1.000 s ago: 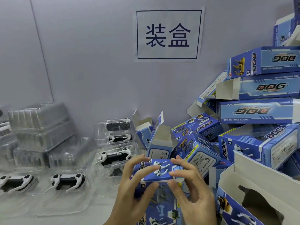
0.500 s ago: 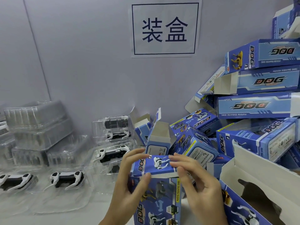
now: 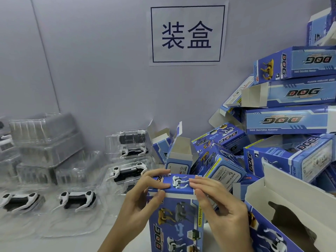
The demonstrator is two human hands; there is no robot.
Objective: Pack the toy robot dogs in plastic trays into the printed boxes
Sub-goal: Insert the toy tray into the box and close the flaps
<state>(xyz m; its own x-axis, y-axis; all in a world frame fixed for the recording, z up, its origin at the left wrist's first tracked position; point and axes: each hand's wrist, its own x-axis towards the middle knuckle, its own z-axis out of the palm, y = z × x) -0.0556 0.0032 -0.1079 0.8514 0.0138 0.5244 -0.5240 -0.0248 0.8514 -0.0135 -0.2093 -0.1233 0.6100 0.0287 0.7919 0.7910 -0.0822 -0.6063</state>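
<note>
A blue printed box stands upright low in the middle. My left hand grips its top left corner, thumb on the front and fingers over the top flap. My right hand holds the top right, its fingers lying on the flap, which is folded down almost flat. On the left lie toy robot dogs in clear plastic trays: one near the hands, another at the far left, a third behind, and one on top of it.
A heap of blue printed boxes fills the right side up to the wall. An open box lies at the lower right. Two open-topped boxes stand behind my hands. Empty clear trays are stacked at the left. A paper sign hangs on the wall.
The box has been stood more upright and its top flap pressed down closer to flat. Both hands stayed on its top corners.
</note>
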